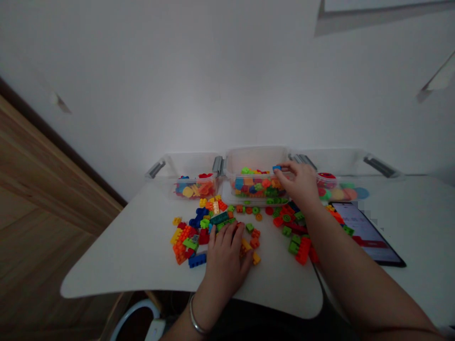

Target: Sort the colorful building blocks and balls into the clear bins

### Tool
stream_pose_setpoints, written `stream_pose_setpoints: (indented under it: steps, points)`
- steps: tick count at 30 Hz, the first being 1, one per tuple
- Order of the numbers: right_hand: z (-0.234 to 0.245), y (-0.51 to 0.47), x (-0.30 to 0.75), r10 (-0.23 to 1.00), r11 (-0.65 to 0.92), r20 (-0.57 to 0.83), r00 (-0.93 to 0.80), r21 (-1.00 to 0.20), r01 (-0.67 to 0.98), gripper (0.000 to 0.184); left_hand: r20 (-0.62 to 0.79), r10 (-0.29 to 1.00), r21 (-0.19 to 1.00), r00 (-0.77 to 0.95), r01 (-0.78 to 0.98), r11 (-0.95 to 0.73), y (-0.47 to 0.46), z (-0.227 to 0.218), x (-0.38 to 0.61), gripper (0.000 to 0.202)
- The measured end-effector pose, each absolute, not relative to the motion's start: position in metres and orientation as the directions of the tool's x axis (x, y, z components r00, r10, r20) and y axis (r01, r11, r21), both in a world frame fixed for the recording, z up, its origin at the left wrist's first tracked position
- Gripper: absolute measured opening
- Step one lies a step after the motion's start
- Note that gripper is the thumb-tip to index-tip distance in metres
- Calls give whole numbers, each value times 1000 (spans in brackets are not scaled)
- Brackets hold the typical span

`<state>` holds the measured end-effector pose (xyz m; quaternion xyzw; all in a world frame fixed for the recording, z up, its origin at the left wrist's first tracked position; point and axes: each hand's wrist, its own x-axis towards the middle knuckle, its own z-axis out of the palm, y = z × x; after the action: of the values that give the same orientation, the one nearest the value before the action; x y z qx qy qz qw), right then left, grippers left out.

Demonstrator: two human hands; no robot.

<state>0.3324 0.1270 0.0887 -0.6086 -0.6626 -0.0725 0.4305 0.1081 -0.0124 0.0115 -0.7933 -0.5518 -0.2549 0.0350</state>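
Observation:
My right hand (302, 183) pinches a small blue building block (277, 168) between thumb and fingertips. It hovers over the right front of the middle clear plastic box (258, 157), which holds many coloured blocks. On the white table, my left hand (226, 253) rests palm down with its fingers stretched over the loose pile. Its fingertips touch or lie close to a red block (204, 236) and a green block (226, 226). Yellow blocks (256, 258) show beside its thumb. What lies under the palm is hidden.
A left clear box (194, 163) holds flat coloured pieces; a right clear box (341, 161) holds round ones. Red and green blocks (303, 250) lie under my right forearm. A tablet-like device (369, 232) lies at the right. The white table's (106, 265) front edge curves nearby.

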Motion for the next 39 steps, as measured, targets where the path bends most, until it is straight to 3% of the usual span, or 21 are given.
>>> stream_pose_setpoints:
  steps: [9, 18, 21, 24, 28, 31, 39]
  points:
    - [90, 128, 336, 766, 260, 642, 26, -346, 901, 35, 427, 864, 231, 269, 891, -391, -12, 11, 107, 49]
    - [124, 104, 347, 764, 398, 637, 101, -590, 703, 31, 429, 864, 244, 265, 887, -393, -12, 11, 107, 48]
    - [138, 85, 343, 844, 351, 535, -46, -485, 801, 27, 430, 861, 247, 271, 882, -401, -12, 11, 107, 49]
    - [137, 74, 334, 930, 295, 291, -226, -218, 931, 25, 433, 861, 253, 265, 881, -399, -12, 10, 107, 49]
    - [120, 75, 318, 966, 254, 31, -257, 78, 964, 31, 440, 858, 256, 264, 879, -402, -12, 9, 106, 49]
    - [111, 80, 310, 976, 218, -35, -215, 138, 966, 26, 458, 847, 235, 270, 882, -408, -12, 9, 106, 49]
    - [104, 89, 302, 993, 120, -17, -118, 136, 983, 26, 499, 823, 162, 273, 903, -397, -12, 7, 108, 44]
